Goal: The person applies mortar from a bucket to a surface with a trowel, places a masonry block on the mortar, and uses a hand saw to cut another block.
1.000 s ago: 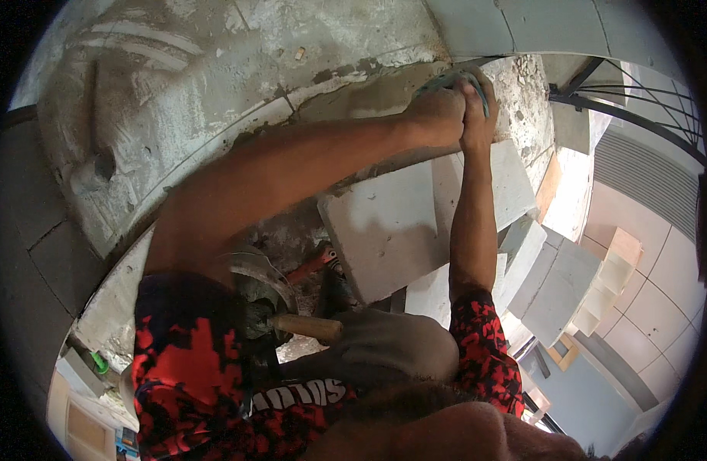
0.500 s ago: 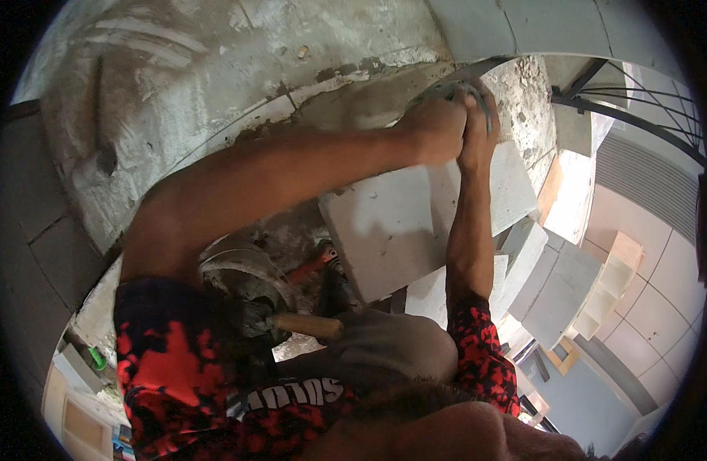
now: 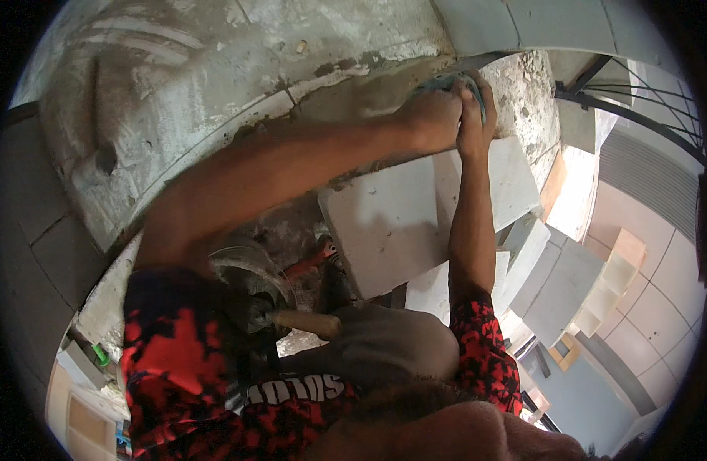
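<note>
My left hand point(image 3: 432, 119) is a closed fist beside my right hand, at the far end of the rough wall ledge. Fingers curled, my right hand point(image 3: 475, 123) is pressed close against the left one. Between and just beyond them shows a blue-grey, mortar-smeared piece point(image 3: 445, 80); it looks soft, but its kind I cannot make out. Both hands seem to grip it against the wet-looking grey strip of cement point(image 3: 353, 104). A pale grey block point(image 3: 384, 223) lies under my forearms. Below my left arm stands a bucket point(image 3: 250, 269) with a wooden-handled tool point(image 3: 307, 323) in it.
A cement-smeared slab point(image 3: 177, 84) fills the upper left. Several pale blocks and tiles point(image 3: 561, 284) lie to the right, near a wooden box point(image 3: 610, 284). A black metal frame point(image 3: 630, 115) juts in at upper right. An orange-handled tool point(image 3: 311, 260) lies by the bucket.
Both hands have shifted slightly upward, away from me, with the blue-grey piece. My left elbow and sleeve have moved a little to the right.
</note>
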The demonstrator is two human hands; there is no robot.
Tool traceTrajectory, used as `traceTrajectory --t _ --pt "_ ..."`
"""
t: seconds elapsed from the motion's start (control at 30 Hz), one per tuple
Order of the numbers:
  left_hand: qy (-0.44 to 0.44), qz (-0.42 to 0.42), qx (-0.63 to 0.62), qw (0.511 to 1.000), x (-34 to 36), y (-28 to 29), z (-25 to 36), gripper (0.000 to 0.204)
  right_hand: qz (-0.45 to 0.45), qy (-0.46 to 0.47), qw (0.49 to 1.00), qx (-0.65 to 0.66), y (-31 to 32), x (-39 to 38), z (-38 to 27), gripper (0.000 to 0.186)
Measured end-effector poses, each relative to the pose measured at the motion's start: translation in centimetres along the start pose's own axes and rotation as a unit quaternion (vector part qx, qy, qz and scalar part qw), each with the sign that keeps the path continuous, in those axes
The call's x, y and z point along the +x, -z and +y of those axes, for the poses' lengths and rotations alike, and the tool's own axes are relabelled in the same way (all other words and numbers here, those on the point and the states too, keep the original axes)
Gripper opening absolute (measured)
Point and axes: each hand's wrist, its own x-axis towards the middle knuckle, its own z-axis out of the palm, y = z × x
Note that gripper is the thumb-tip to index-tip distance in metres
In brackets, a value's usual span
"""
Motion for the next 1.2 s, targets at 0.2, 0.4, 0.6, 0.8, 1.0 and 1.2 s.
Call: traceTrajectory --t 0.2,0.4,0.6,0.8,1.0,1.2 --pt "-0.011 0.014 -0.007 1.0 -1.6 1.6 -0.3 0.036 0.018 -0.023 1.0 0.006 -1.9 -0.7 -1.7 0.06" --pt "0.022 0.001 -0.039 0.999 -0.4 3.6 -0.1 0.031 0.01 -0.052 0.998 -0.019 -2.1 1.0 -2.0 0.064" --pt "-0.013 0.059 -0.002 0.998 -3.0 1.3 -1.1 0.026 -0.015 0.008 1.0 0.021 -2.8 -2.9 -2.9 0.067" --pt "0.026 0.04 -0.057 0.997 0.9 1.3 -2.8 0.022 -0.012 -0.048 0.999 -0.016 -2.6 1.1 -1.6 0.069" --pt "0.058 -0.003 -0.04 0.998 -2.9 0.6 1.1 0.026 -0.035 0.006 0.999 -0.002 -0.6 -2.2 -1.5 0.065" --pt "0.041 -0.005 -0.021 0.999 -0.1 0.0 0.7 0.051 -0.041 -0.023 0.999 -0.004 0.2 -0.2 -0.5 0.068"
